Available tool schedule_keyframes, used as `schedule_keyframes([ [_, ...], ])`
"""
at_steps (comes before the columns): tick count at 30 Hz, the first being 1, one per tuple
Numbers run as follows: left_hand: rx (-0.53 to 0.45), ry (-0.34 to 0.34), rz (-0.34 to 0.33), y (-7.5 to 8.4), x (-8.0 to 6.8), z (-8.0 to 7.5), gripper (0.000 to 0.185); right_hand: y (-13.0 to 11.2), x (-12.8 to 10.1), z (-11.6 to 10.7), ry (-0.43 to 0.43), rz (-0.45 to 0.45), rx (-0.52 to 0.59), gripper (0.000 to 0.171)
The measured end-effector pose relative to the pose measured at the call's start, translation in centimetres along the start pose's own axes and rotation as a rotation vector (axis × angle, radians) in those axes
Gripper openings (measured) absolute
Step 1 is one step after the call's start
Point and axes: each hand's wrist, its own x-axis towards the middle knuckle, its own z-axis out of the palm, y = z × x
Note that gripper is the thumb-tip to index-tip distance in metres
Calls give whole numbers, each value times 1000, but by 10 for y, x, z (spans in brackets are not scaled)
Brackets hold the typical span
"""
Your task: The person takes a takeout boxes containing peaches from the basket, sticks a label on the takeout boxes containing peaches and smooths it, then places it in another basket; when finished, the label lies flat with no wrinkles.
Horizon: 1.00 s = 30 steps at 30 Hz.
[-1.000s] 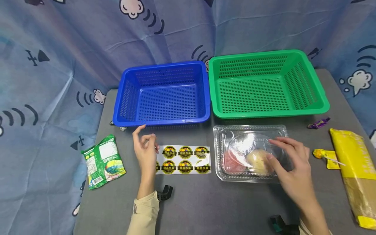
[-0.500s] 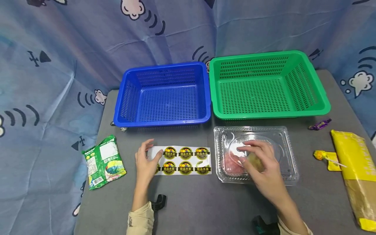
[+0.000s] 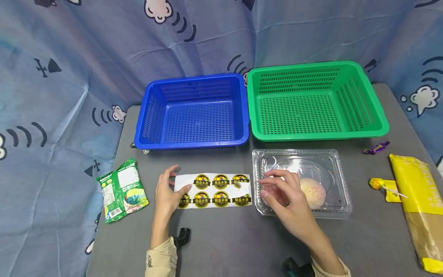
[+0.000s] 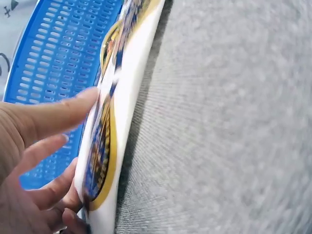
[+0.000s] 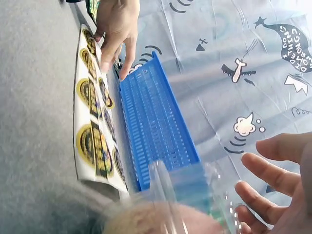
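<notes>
My left hand (image 3: 167,194) pinches the left edge of a white sheet of round fruit stickers (image 3: 211,191), thumb on top and fingers beneath. In the left wrist view the sticker sheet (image 4: 122,97) is seen nearly edge-on. My right hand (image 3: 292,202) is over the left part of a clear plastic clamshell box (image 3: 333,169), fingers spread and holding nothing. Inside the box lie a pale yellow-pink round fruit (image 3: 313,192), like a peach, and a reddish one (image 3: 271,194), partly hidden by the hand.
A blue basket (image 3: 192,146) and a green basket (image 3: 318,135) stand behind. At left lies a green snack packet (image 3: 122,190). On the right are a purple-wrapped candy (image 3: 376,147), a lollipop (image 3: 377,183) and a long yellow bag (image 3: 415,192).
My left hand has come down onto the sticker sheet and taken its left edge; the sheet has shifted slightly. My right hand has moved left across the box.
</notes>
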Motion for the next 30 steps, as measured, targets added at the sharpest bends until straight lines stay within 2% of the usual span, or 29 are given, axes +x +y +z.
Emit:
schedule_keyframes([
  [3,18,-9,-6,1,0,0,78,-2,0,3,-18,-14,8,32],
  [6,-3,-11,-17,0,-1,0,75,-4,0,6,-35,-34,7,34],
  [9,-42,-20,-11,-1,-1,-2,66,-5,1,10,-50,-47,5,34],
  [15,-161,-57,48,1,-6,-7,41,-7,2,14,-76,-46,-18,35],
  [22,-305,-61,42,17,-12,-19,24,-8,2,17,-95,-45,-42,35],
  [30,-436,-73,58,38,-22,-28,22,-8,3,20,-105,-60,-40,35],
])
